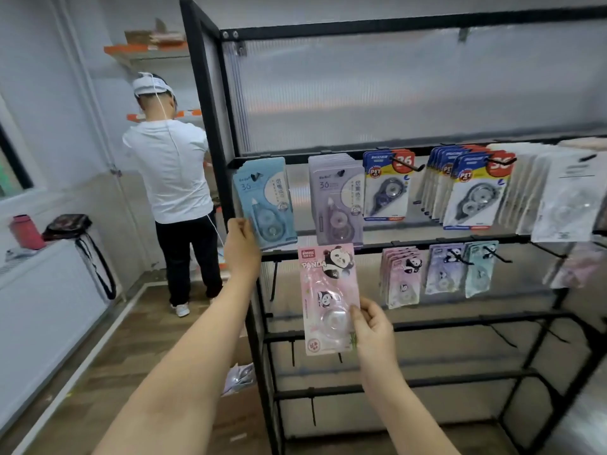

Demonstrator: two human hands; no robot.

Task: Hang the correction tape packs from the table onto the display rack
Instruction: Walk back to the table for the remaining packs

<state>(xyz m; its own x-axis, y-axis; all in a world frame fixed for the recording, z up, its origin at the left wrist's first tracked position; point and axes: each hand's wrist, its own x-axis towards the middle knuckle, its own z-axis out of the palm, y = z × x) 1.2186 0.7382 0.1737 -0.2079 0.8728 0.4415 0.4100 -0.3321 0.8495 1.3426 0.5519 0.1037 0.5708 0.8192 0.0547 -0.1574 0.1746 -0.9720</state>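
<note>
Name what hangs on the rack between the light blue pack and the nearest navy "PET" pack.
In the head view, a stack of lilac packs hangs between the light blue pack and the navy PET pack.

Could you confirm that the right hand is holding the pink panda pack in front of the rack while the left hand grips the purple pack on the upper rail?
Not quite: the head view shows the left hand gripping the blue pack, not the purple one. The right hand does hold the pink panda pack in front of the rack.
</note>
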